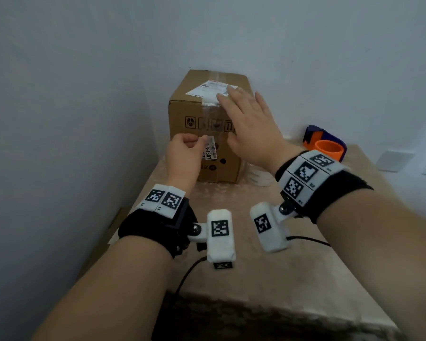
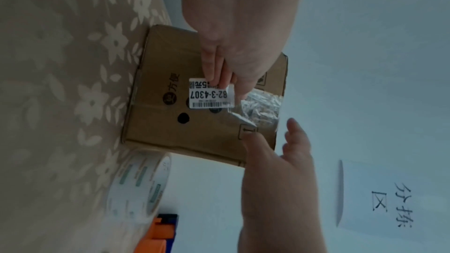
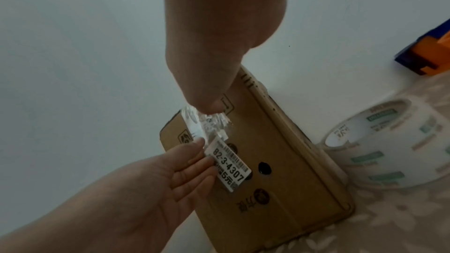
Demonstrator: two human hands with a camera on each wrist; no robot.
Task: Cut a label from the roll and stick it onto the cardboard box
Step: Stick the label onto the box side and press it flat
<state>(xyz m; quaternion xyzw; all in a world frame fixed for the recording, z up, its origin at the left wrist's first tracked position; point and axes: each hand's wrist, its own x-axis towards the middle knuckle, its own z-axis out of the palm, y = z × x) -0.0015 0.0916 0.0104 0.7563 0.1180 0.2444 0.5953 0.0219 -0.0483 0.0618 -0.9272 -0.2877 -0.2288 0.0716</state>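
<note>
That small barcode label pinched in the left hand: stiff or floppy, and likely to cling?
Probably thin and floppy: the label hangs from a pinch by the left hand at one end alone. Likely very light. Its adhesive side may grab the cardboard box early, since it hangs close before the front face.

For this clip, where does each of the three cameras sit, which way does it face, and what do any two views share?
Head: worn on the head, looking forward and down at the cardboard box; both forearms, left hand and right hand show.
Left wrist: looks along the left hand pinching the label; the right hand enters opposite.
Right wrist: looks along the right hand toward the box; the left hand and label show.
Shared: both wrist views catch the tape roll beside the box.
</note>
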